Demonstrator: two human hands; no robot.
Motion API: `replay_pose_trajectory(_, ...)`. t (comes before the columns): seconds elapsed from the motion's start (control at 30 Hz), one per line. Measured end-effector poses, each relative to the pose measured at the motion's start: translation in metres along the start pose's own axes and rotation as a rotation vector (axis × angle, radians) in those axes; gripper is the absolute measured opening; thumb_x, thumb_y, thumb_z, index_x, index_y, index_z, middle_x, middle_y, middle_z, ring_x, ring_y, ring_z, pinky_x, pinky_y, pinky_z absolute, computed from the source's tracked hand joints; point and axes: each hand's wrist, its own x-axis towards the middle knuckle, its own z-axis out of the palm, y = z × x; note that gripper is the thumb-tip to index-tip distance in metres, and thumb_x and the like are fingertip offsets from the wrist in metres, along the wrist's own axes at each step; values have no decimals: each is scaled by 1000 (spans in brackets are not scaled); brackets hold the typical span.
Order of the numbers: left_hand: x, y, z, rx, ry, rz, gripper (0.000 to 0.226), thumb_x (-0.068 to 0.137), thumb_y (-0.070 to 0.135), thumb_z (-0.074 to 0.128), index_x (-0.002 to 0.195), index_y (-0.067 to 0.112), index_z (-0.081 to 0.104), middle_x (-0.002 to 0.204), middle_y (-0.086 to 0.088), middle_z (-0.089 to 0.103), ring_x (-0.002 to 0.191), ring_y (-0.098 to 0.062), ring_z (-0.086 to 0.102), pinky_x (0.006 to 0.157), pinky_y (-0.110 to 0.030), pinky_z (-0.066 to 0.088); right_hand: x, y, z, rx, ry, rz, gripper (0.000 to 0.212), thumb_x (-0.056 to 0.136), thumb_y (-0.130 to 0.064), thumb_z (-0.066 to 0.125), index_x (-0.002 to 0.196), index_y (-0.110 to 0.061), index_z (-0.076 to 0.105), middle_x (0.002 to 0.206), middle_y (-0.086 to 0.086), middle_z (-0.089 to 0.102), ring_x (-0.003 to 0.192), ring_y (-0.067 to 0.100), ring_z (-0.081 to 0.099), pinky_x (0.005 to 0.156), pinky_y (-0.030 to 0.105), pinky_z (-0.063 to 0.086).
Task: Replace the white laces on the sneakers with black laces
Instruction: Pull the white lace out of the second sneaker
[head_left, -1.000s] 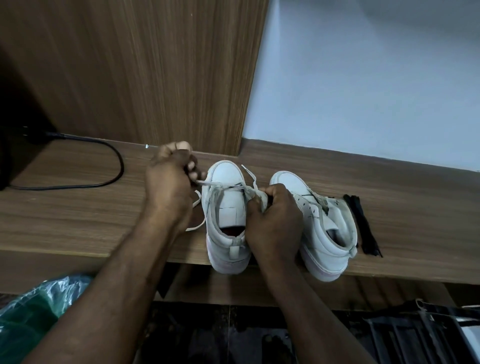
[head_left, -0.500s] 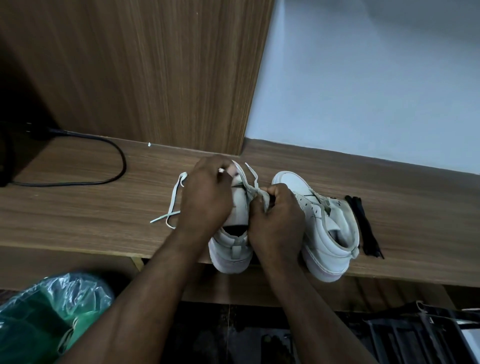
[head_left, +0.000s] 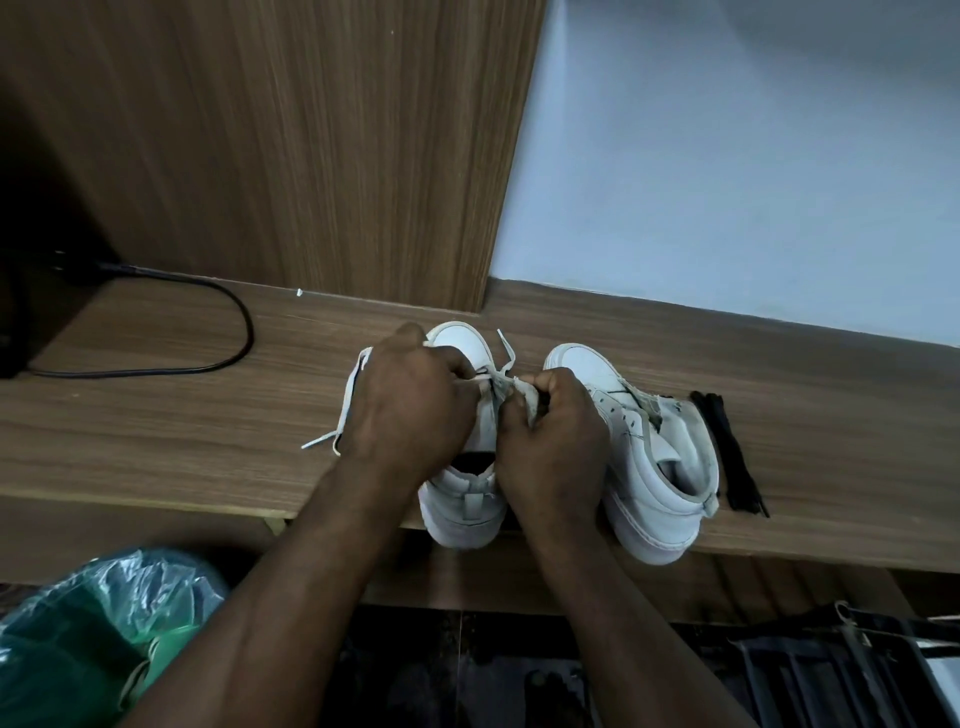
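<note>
There are two white sneakers (head_left: 462, 514) (head_left: 649, 499), two hands (head_left: 410, 405) (head_left: 556, 441), one loose white lace (head_left: 353, 395), one black-lace bundle (head_left: 727, 452), one cable (head_left: 248, 332), one bag (head_left: 104, 623).

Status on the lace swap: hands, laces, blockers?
Left hand and right hand both pinching white lace on one sneaker. Black laces lie unused beside other sneaker. No blockers seen.

Left hand (head_left: 410, 405) and right hand (head_left: 556, 436) are over the first sneaker (head_left: 462, 509) on the wooden ledge (head_left: 156, 426), each pinching the white lace (head_left: 348, 400) near the eyelets, with a loose end trailing at the shoe's 9 o'clock. Second sneaker (head_left: 660, 467) sits just beside it at 3 o'clock, with the black laces (head_left: 727, 447) at its own 3 o'clock. Black cable (head_left: 228, 322) is at frame 10 o'clock, green plastic bag (head_left: 104, 623) at 7 o'clock.
</note>
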Motion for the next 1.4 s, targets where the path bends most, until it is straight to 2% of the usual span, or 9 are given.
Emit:
replay_pose_trajectory(0.23, -2, 6, 2, -50, 44, 42, 8, 96, 15, 64, 90, 19, 67, 101, 1, 55, 101, -29, 55, 89, -44, 46, 1, 0, -2, 20, -8, -6, 6, 92, -17, 67, 98, -17, 65, 94, -5, 66, 85, 14, 59, 71, 21, 34)
replay_pose_trajectory(0.43, 9, 14, -24, -1335, 152, -510, 25, 109, 12, 45, 87, 14, 56, 69, 0, 71, 61, -15, 69, 64, -29, 59, 0, -2, 0, 19, -30, 6, 7, 92, -17, 65, 99, -16, 64, 96, -3, 67, 86, 15, 59, 72, 23, 36)
replay_pose_trajectory(0.57, 11, 6, -18, -1036, 170, -383, 16, 101, 17, 57, 86, 20, 61, 68, 9, 57, 62, -9, 52, 65, -29, 47, 0, 2, -1, 19, -19, 2, 6, 93, -18, 65, 99, -16, 64, 95, -3, 67, 85, 15, 59, 72, 23, 37)
replay_pose_trajectory(0.77, 2, 7, 1, 94, -84, -3, 20, 91, 36, 72, 106, 24, 77, 104, -7, 60, 93, -27, 63, 80, -37, 50, 0, 1, 0, 35, -24, 9, 6, 93, -19, 66, 99, -16, 65, 95, -5, 67, 86, 14, 60, 75, 27, 43)
replay_pose_trajectory(0.93, 1, 5, 4, -164, 22, -83, 16, 94, 15, 66, 82, 27, 66, 99, 1, 53, 87, -19, 58, 74, -28, 36, 0, 0, 0, 31, -19, -5, 7, 93, -17, 64, 100, -15, 65, 97, -2, 67, 87, 16, 61, 75, 28, 42)
replay_pose_trajectory(1.07, 3, -1, 1, -719, -14, -404, 17, 102, 21, 55, 89, 17, 65, 100, -7, 74, 96, -32, 68, 84, -45, 56, 0, 0, -1, 23, -27, -6, 7, 94, -19, 64, 100, -16, 65, 97, -4, 67, 87, 16, 61, 75, 28, 43)
replay_pose_trajectory(1.17, 7, 0, -3, -1027, 10, -514, 20, 105, 14, 49, 89, 13, 61, 81, -2, 76, 61, -14, 65, 60, -28, 51, 0, 0, 0, 30, -34, 7, 8, 94, -20, 64, 101, -16, 64, 97, -4, 67, 87, 15, 61, 76, 27, 44)
replay_pose_trajectory(1.3, 12, -2, 1, -958, 102, -531, 19, 100, 19, 53, 82, 21, 58, 67, 4, 60, 53, -11, 46, 57, -34, 37, 1, 3, -1, 33, -29, 11, 8, 94, -20, 65, 101, -17, 65, 97, -5, 67, 88, 14, 61, 76, 26, 44)
replay_pose_trajectory(1.4, 10, -8, -2, -815, 172, -586, 10, 86, 24, 51, 79, 22, 58, 77, 0, 66, 69, -24, 61, 66, -48, 51, 1, 3, -2, 43, -25, 14, 10, 91, -19, 65, 101, -19, 65, 97, -7, 67, 86, 12, 61, 75, 24, 43)
